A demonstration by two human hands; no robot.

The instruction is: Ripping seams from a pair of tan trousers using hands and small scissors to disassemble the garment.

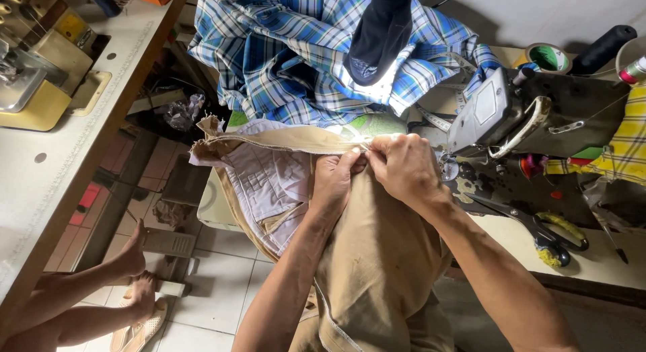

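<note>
Trousers of tan cotton with pale lining (269,184) lie under both hands; left hand (334,184) pinches the waistband edge, right hand (404,167) pinches it just beside, fingertips meeting; right of it, grey sewing machine (538,113) and black-handled scissors (531,224) on the tabletop (605,268)

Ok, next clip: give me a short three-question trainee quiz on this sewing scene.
1. True or false: both hands pinch the edge of the tan trousers.
2. What lies on the table right of the right hand? A) scissors B) an iron C) a ruler
3. What pattern has the cloth heaped behind the lamp?

Key:
1. True; left hand and right hand meet at the waistband.
2. A, the scissors.
3. Blue and white checks, on the plaid cloth.
</note>
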